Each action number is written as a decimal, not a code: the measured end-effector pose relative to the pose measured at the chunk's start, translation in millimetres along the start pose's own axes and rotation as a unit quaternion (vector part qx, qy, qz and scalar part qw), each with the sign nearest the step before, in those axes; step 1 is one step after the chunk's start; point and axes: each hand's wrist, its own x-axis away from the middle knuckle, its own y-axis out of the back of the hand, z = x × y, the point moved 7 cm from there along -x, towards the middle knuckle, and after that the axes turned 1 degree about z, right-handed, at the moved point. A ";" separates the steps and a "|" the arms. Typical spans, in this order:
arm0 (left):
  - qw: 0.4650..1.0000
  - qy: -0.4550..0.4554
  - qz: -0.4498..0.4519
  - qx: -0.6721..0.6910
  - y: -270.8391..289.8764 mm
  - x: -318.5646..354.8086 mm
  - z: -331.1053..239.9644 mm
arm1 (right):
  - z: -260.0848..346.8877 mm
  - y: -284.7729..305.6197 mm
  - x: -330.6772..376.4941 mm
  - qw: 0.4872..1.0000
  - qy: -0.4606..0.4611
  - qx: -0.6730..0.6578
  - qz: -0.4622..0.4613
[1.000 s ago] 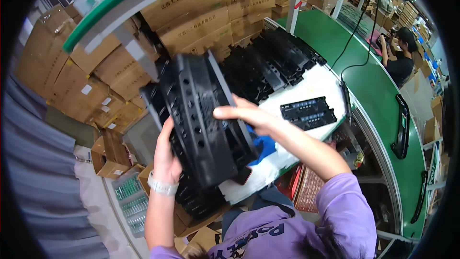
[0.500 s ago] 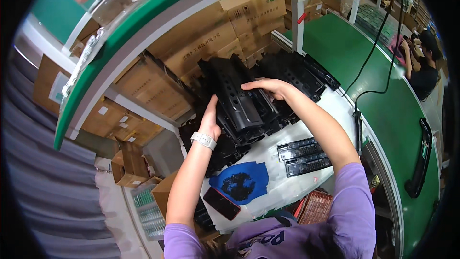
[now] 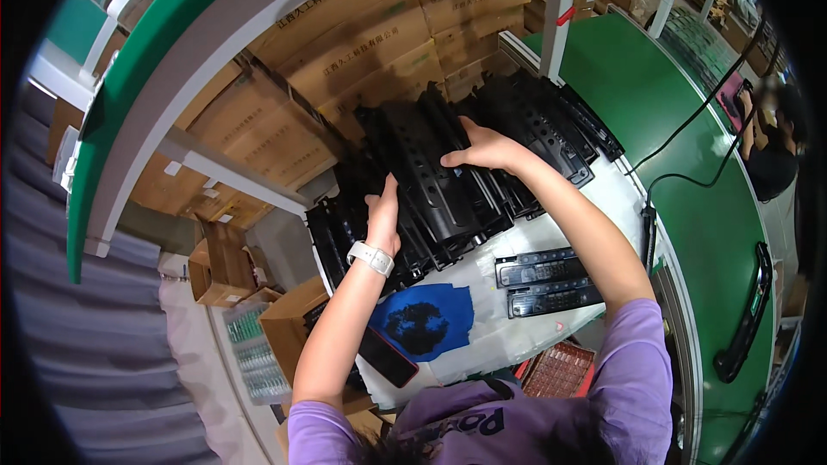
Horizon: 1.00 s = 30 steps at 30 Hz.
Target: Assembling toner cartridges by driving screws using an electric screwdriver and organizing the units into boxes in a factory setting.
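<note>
Both hands are on a row of long black plastic housings standing close together on the white-covered table. My left hand, with a white watch on its wrist, presses against the left side of the foremost housing, fingers pointing up. My right hand grips the right upper side, thumb in front and fingers partly hidden behind the edge. Nearer me lie two black panels with rows of small keys, an upper panel and a lower panel. Left of them is a blue sheet bearing a heap of small black pieces.
A phone lies beside the blue sheet. Cardboard boxes are stacked behind the table. A green bench on the right holds a curved black part; a cable hangs over it. Another person works at far right.
My view has shifted slightly. Both hands remain on the black housings, which stand closer together now; the right hand's fingers have closed further around the upper edge.
</note>
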 end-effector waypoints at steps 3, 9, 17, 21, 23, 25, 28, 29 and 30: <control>0.982 -0.037 -0.154 -0.099 12.6 14.9 -8.9 | 12.5 2.8 10.3 0.994 -0.017 0.093 -0.063; 0.944 -0.130 -0.186 -0.240 6.8 32.5 -22.5 | 30.6 -1.5 31.7 0.985 0.029 0.106 -0.136; 0.816 -0.327 -0.213 -0.426 3.7 42.0 -36.6 | 51.3 -12.5 44.5 0.975 0.048 0.147 -0.162; 0.773 -0.313 -0.251 -0.491 10.5 48.4 -47.3 | 50.1 -12.1 49.2 0.968 0.054 0.170 -0.174; 0.786 -0.314 -0.241 -0.475 17.3 43.5 -45.8 | 49.2 -10.6 50.9 0.965 0.061 0.180 -0.180; 0.809 -0.319 -0.216 -0.444 16.5 43.9 -45.0 | 48.0 -8.3 53.9 0.961 0.066 0.189 -0.188; 0.775 -0.389 -0.206 -0.454 8.6 41.2 -45.2 | 42.8 -5.8 60.2 0.964 0.059 0.172 -0.191; 0.764 -0.396 -0.210 -0.464 6.8 37.6 -44.4 | 42.8 -7.8 62.0 0.962 0.077 0.176 -0.196; 0.753 -0.404 -0.213 -0.474 5.5 33.6 -44.3 | 42.3 -10.3 63.5 0.958 0.094 0.180 -0.201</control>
